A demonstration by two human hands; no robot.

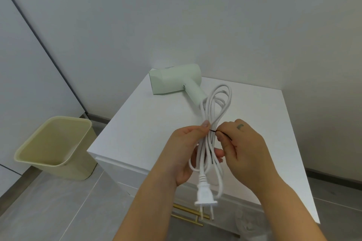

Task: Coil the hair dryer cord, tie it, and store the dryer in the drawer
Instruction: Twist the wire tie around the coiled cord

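A pale green hair dryer (175, 80) lies on its side at the far left of the white cabinet top (254, 119). Its white cord (219, 103) is gathered into long loops above the cabinet. My left hand (186, 152) is wrapped around the middle of the bundle, thumb pressed on it. My right hand (241, 146) pinches a thin black tie (214, 131) that sits across the bundle just under my left thumb. The white two-pin plug (204, 197) hangs below my hands.
A beige waste bin (52, 148) stands on the grey tiled floor to the left of the cabinet. Brass drawer handles (188, 214) show on the cabinet front below the plug. White walls close in behind and to the right.
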